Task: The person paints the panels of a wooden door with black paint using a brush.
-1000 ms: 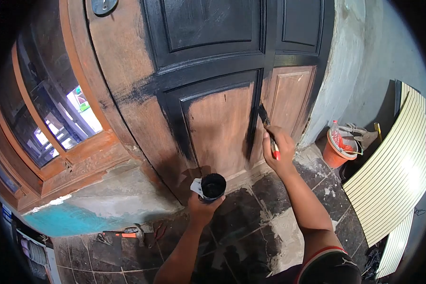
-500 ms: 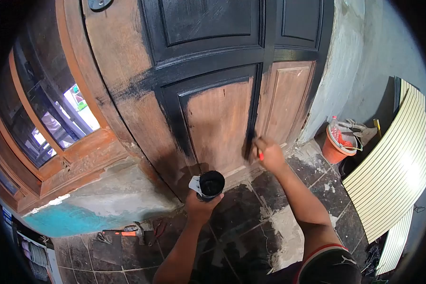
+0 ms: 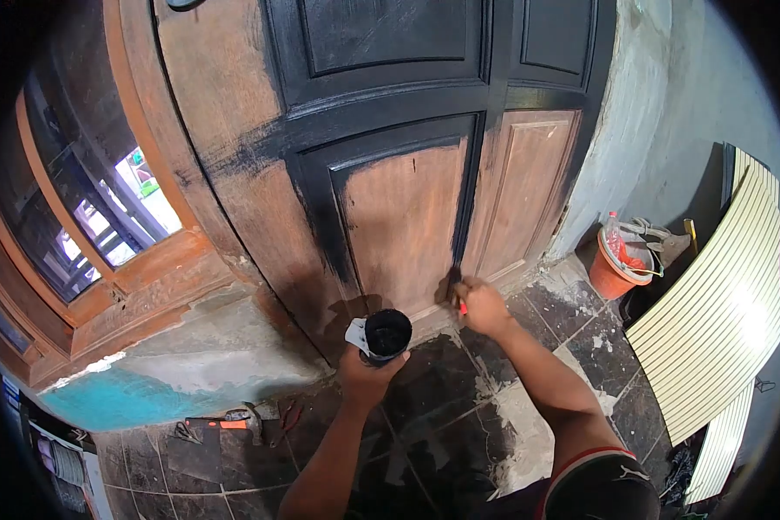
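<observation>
My left hand is wrapped round a small black cup of dark paint, with a whitish label or flap at its left side. My right hand grips a paintbrush with a red handle, its bristles against the lower part of the door near the strip right of the middle panel. The wooden door is black on its upper part and along the frame of that panel; the lower panels are bare brown wood.
An orange bucket with a plastic bottle stands at the right, beside ribbed cream panels. A hammer and red-handled pliers lie on the tiled floor at lower left. A wood-framed window is at the left.
My right hand has moved down and slightly left with the brush, along the door's strip. My left hand and the cup stay almost where they were.
</observation>
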A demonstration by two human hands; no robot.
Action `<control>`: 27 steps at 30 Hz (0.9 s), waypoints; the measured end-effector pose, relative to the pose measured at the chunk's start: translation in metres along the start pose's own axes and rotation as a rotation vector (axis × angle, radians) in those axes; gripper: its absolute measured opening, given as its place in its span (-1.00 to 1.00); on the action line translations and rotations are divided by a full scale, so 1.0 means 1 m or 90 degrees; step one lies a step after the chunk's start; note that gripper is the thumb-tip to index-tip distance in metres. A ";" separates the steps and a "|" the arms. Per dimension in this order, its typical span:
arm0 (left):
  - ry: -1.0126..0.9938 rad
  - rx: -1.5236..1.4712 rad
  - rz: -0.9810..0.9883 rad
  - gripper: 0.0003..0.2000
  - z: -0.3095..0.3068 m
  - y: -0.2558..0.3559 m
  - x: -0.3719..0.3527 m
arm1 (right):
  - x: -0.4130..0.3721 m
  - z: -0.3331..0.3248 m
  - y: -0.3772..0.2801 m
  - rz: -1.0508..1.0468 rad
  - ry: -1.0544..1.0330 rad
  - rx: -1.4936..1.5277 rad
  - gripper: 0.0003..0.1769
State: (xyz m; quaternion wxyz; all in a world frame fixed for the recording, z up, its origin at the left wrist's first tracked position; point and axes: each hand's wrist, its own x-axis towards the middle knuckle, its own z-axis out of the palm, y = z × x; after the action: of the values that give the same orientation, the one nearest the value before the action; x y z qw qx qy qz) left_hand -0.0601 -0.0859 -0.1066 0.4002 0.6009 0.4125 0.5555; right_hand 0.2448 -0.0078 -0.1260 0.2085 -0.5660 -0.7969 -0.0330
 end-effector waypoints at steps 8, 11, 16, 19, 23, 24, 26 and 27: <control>-0.014 0.037 -0.013 -0.36 0.000 -0.004 -0.001 | 0.046 -0.074 -0.023 -0.085 0.423 -0.052 -0.64; -0.020 0.010 -0.015 -0.37 0.001 -0.005 -0.001 | 0.018 -0.004 -0.002 -0.051 0.254 -0.026 -0.60; -0.009 -0.002 -0.018 -0.35 0.003 0.003 -0.005 | -0.040 0.089 0.021 -0.032 0.038 -0.002 -0.67; -0.012 -0.014 -0.032 -0.34 -0.002 0.001 -0.003 | -0.042 0.081 0.014 -0.024 0.021 0.018 -0.68; -0.005 0.048 0.007 -0.34 -0.005 -0.016 -0.003 | -0.030 0.066 0.014 0.006 0.043 0.010 -0.64; -0.005 0.044 0.003 -0.34 -0.005 -0.019 -0.003 | -0.032 0.075 0.016 0.042 -0.026 0.013 -0.63; -0.007 0.036 -0.005 -0.34 -0.005 -0.023 -0.004 | -0.038 0.103 0.022 0.115 -0.163 0.023 -0.61; -0.007 0.030 -0.011 -0.33 -0.003 -0.020 -0.004 | -0.043 0.105 0.020 0.140 -0.151 0.031 -0.61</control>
State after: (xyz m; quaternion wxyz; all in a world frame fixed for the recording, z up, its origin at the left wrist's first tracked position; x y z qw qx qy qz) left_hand -0.0647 -0.0830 -0.1265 0.3926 0.6098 0.4284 0.5390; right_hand 0.2443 -0.0087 -0.2410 0.1292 -0.6444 -0.7498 0.0764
